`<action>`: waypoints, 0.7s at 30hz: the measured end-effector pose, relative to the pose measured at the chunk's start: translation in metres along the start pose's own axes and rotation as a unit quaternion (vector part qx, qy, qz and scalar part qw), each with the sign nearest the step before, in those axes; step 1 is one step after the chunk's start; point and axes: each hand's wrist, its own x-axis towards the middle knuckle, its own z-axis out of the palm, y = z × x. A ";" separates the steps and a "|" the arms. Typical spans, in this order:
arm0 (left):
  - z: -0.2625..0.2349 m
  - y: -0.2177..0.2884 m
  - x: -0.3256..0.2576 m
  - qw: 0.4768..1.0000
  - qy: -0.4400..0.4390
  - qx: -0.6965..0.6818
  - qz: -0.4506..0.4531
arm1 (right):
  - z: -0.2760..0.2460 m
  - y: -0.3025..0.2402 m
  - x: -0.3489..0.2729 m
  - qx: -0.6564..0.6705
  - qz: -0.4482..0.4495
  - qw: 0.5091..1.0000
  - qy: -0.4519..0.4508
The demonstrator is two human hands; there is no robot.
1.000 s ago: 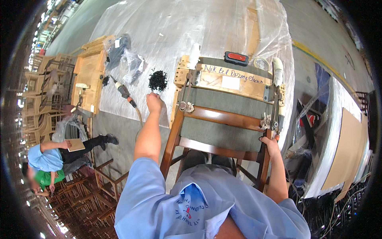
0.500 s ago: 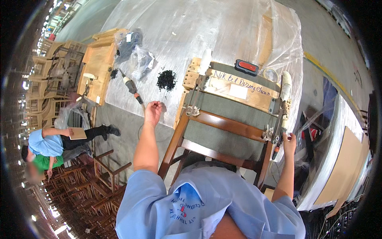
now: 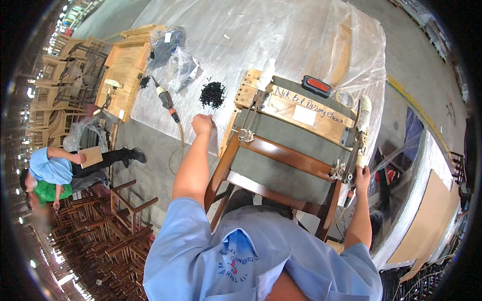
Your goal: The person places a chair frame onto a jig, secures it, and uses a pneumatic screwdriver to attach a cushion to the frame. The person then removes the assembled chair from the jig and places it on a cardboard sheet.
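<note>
Lying at picture centre: a brown chair frame (image 3: 288, 155), against a grey-green pad (image 3: 276, 169) that probably spares its finish.
Jig board (image 3: 281, 109): wooden, above the frame's upper rail, apparently a stop.
Clamps: white-handled, left one (image 3: 267, 74) and right one (image 3: 365, 113) at the jig's two ends, presumably steadying both side posts.
Left hand (image 3: 202, 124): left of centre, just below the black pile (image 3: 212, 95); its grip is curled in narrow, contents hidden, so I cannot tell what it holds.
Right hand (image 3: 362, 178): right of centre, beside the right clamp's lower end; its grip is partly turned away, so whether it closes on anything cannot be told.
Power driver (image 3: 165, 99): upper left, on the plastic-covered tabletop (image 3: 241, 40), seemingly kept within reach.
</note>
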 end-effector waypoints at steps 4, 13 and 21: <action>-0.002 -0.036 0.014 0.999 -0.020 0.031 -0.010 | -0.031 -0.027 -0.049 0.334 0.117 0.931 -0.088; 0.017 -0.083 0.039 0.989 -0.008 0.073 0.129 | -0.100 -0.090 -0.271 0.547 0.107 0.810 -0.182; 0.010 -0.044 0.014 0.784 -0.287 -0.531 -0.146 | -0.115 -0.148 -0.509 0.184 0.079 0.918 -0.343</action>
